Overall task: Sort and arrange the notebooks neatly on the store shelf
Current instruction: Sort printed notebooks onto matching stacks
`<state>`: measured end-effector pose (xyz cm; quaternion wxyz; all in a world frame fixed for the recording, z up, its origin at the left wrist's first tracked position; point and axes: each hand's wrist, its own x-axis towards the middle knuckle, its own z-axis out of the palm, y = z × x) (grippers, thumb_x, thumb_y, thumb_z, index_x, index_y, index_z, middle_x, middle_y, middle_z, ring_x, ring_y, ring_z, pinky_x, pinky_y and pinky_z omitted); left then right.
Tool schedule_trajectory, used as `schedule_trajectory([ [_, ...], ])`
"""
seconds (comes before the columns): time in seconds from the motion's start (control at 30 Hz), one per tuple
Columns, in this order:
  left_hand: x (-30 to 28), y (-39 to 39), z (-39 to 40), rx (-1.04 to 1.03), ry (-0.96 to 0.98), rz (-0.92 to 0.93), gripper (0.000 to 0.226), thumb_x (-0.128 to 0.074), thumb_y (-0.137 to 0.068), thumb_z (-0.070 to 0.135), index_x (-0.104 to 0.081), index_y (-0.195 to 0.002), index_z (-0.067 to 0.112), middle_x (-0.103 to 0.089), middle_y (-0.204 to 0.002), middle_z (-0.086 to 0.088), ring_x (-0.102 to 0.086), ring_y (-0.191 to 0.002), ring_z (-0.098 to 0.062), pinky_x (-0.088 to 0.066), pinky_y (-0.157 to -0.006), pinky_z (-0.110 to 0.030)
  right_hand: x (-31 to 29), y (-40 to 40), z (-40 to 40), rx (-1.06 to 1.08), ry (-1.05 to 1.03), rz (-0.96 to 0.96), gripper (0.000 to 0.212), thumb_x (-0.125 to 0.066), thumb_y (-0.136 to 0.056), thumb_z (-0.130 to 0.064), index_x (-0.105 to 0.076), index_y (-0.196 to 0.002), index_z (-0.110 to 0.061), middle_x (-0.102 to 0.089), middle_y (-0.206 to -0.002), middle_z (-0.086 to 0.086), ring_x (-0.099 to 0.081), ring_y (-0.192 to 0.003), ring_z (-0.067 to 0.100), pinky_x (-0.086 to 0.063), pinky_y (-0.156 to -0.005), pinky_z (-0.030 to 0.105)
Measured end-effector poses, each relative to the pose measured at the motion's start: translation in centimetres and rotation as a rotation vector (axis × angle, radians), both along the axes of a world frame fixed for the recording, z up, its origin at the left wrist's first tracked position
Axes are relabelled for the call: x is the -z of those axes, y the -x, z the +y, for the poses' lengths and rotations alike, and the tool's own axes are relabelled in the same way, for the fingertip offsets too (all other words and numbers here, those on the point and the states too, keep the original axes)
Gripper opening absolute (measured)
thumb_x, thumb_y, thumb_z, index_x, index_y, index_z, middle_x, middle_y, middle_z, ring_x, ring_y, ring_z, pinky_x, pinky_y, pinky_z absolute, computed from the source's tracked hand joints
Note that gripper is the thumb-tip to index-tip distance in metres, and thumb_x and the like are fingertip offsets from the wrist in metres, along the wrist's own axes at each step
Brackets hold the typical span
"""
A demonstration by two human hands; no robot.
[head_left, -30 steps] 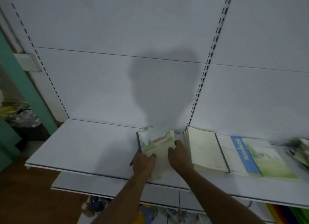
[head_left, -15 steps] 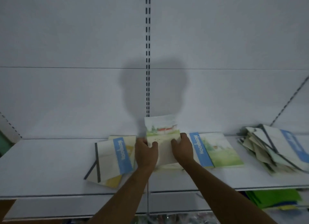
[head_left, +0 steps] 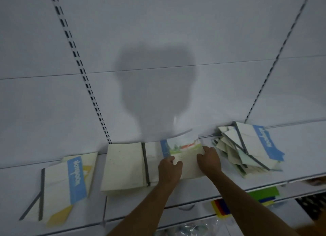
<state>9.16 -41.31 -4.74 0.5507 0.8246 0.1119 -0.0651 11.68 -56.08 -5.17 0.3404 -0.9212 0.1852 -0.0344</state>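
where the notebook (head_left: 187, 158) blurs, both hands (head_left: 170, 170) hide its lower corners.

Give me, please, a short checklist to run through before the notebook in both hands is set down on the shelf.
1. Both hands on the notebook: ok. The left hand grips its left edge, the right hand its right edge.
2. Landing spot: ok. A flat stack with a blue-banded cover lies directly under it.
3. Edges squared with that stack: cannot tell, the picture is blurred.
4. Messy pile on the right clear of the hands: ok, close but apart.
5. Left pile tidy: not ok, its notebooks lie fanned and skewed.
6. Shelf room to the right: ok, bare surface shows.
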Motion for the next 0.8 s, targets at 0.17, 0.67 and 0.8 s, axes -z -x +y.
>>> schedule_trajectory([
  [0.17, 1.2, -1.0, -2.2, 0.067, 0.003, 0.065, 0.052, -0.062, -0.086, 0.022, -0.048, -0.135, 0.011, -0.054, -0.13, -0.007, -0.054, -0.114, -0.02, -0.043, -0.095, -0.022, 1.8, -1.8, -2.7, 0.005, -0.018, 0.011, 0.038, -0.049, -0.078, -0.008, -0.062, -0.114, -0.009, -0.061, -0.104, 0.017, -0.059, -0.09, 0.03, -0.053, -0.08, 0.036],
  [0.67, 2.5, -2.5, -1.7, 0.173, -0.161, 0.027, 0.035, -0.06, -0.086, 0.025, -0.059, -0.118, 0.012, -0.056, -0.123, -0.005, -0.056, -0.11, -0.018, -0.047, -0.093, -0.026, 2.7, -2.9, -1.5, 0.058, 0.232, 0.105, 0.045, -0.055, -0.085, -0.025, -0.048, -0.126, -0.009, -0.05, -0.122, 0.014, -0.049, -0.113, 0.031, -0.042, -0.093, 0.04],
  [0.8, 1.9, -2.8, 2.1, 0.126, -0.168, -0.029, 0.022, -0.059, -0.088, 0.021, -0.062, -0.106, 0.009, -0.061, -0.117, -0.006, -0.059, -0.103, -0.016, -0.048, -0.08, -0.024, 1.6, -3.2, 1.6, 0.04, 0.132, -0.044, 0.038, -0.057, -0.085, -0.02, -0.056, -0.122, -0.009, -0.055, -0.117, 0.014, -0.054, -0.106, 0.031, -0.045, -0.089, 0.039],
])
